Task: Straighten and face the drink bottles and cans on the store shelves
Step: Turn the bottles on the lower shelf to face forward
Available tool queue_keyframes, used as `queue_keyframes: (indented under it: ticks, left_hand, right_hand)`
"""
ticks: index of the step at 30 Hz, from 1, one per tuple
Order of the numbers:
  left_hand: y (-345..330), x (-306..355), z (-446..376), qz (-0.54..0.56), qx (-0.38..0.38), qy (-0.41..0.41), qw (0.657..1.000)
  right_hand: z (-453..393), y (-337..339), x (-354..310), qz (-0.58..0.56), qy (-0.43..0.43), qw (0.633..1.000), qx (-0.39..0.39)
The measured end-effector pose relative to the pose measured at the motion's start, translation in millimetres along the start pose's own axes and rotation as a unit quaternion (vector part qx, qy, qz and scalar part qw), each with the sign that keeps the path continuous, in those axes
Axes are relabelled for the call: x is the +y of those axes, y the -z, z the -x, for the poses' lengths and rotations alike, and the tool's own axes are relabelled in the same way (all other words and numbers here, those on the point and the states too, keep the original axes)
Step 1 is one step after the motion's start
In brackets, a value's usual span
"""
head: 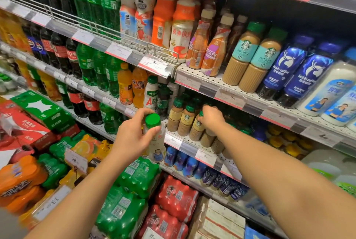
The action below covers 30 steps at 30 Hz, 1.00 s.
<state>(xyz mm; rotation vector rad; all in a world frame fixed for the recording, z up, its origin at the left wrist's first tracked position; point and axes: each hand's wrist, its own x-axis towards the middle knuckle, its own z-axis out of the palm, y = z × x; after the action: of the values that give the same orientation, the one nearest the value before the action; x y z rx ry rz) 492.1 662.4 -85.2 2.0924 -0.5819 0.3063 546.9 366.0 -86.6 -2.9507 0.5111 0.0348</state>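
Bottles of tan coffee with green caps (pixel 187 121) stand in a row on the white perforated metal shelf (pixel 189 140), second tier from the top. Just left, off the shelf edge, the left hand (pixel 134 134) grips a pale plastic bottle with a bright green cap (pixel 155 136) around its neck. The right hand (pixel 211 118) curls over one coffee bottle's cap (pixel 200 114).

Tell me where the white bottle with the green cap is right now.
Centre of the head view: the left hand holds the white bottle off the shelf, just left of the Starbucks bottles.
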Motion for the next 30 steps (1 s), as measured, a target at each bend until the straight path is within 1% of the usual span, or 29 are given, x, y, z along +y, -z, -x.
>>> queue_keyframes:
  ticks: [6,11,16,18,21,24,28,30]
  left_hand:
    - [-13.3,13.4,-10.1,0.010,-0.012,-0.013,1.000]
    - [-25.8,28.5,-22.6,0.023,-0.035,-0.019,0.999]
    - [-44.8,51.2,-36.4,0.038,-0.034,-0.021,0.998]
    - [-55.1,65.1,-41.4,0.040,-0.040,-0.024,0.998]
    - [-72.6,90.6,-44.4,0.044,-0.051,-0.023,0.997]
    - [-90.5,120.1,-39.9,0.045,-0.060,-0.031,0.997]
    - [-116.1,165.9,-26.1,0.044,-0.071,-0.057,0.995]
    - [-129.9,190.8,-17.4,0.053,-0.078,-0.067,0.993]
  right_hand:
    - [-7.9,2.3,-2.2,0.008,0.001,1.000,-0.023]
    - [-0.8,10.8,-2.5,-0.022,0.001,1.000,-0.022]
    - [43.9,28.9,17.4,-0.103,0.047,0.993,0.035]
    - [70.0,34.6,33.4,-0.133,0.068,0.988,0.036]
    - [110.2,40.0,60.1,-0.184,0.066,0.981,0.022]
    - [146.5,42.2,87.8,-0.265,0.055,0.962,0.028]
    - [192.2,42.8,123.4,-0.404,0.050,0.913,0.014]
    - [209.4,43.3,142.0,-0.426,0.042,0.903,0.031]
